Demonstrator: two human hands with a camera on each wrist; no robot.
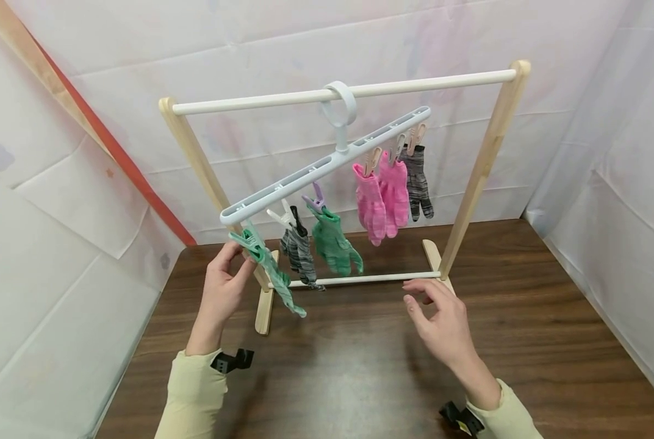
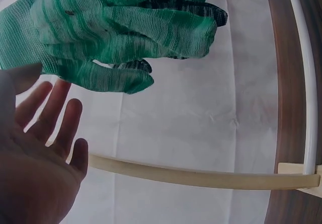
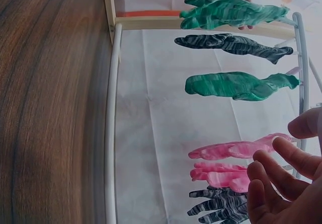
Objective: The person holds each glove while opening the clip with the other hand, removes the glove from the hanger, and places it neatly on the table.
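A light grey clip hanger [image 1: 338, 160] hangs by its ring from the white top bar, slanting down toward the left. At its lower end, a green striped glove [image 1: 280, 283] hangs from a mint clothespin [image 1: 248, 242]. My left hand [image 1: 225, 283] is at this glove's cuff, the thumb against its edge and the other fingers loosely extended in the left wrist view. Beside it hang a black-and-grey glove [image 1: 299, 256] and another green glove [image 1: 335, 244]. Two pink gloves [image 1: 370, 204] and a dark grey glove [image 1: 416, 183] hang at the raised end. My right hand [image 1: 442, 320] hovers below them, fingers slightly bent, holding nothing.
A wooden rack with a left post [image 1: 197, 155], a right post [image 1: 483, 164] and a white lower bar [image 1: 371, 278] stands on the brown table [image 1: 349, 372]. Pale sheeting [image 1: 283, 55] surrounds the back and sides, with a red strip [image 1: 124, 155] at left.
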